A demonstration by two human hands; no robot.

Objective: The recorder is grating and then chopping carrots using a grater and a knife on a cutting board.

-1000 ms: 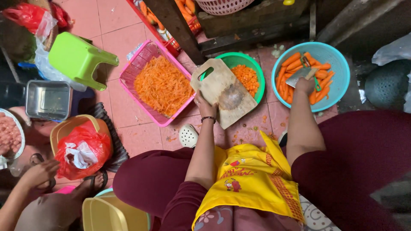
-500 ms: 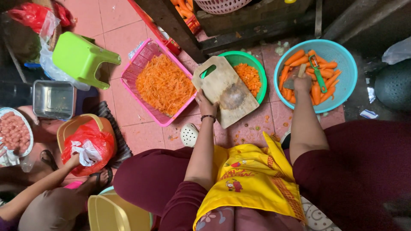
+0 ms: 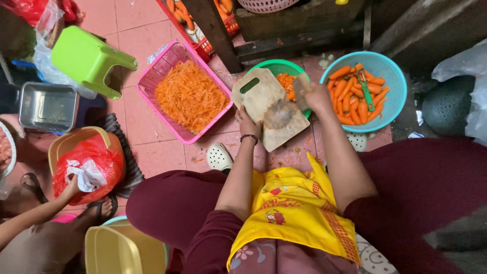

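Head view: two hands (image 3: 248, 121) (image 3: 315, 96), one cutting board (image 3: 269, 107), two bowls (image 3: 394, 96) (image 3: 274, 66).

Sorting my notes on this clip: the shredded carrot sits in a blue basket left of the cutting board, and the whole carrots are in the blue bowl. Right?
Not quite. The head view shows the shredded carrot in a pink basket, not a blue one. It does lie left of the cutting board, and the whole carrots are in the blue bowl.

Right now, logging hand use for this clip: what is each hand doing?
Left hand: closed on the near edge of the wooden cutting board.
Right hand: closed on a knife, over the green bowl.
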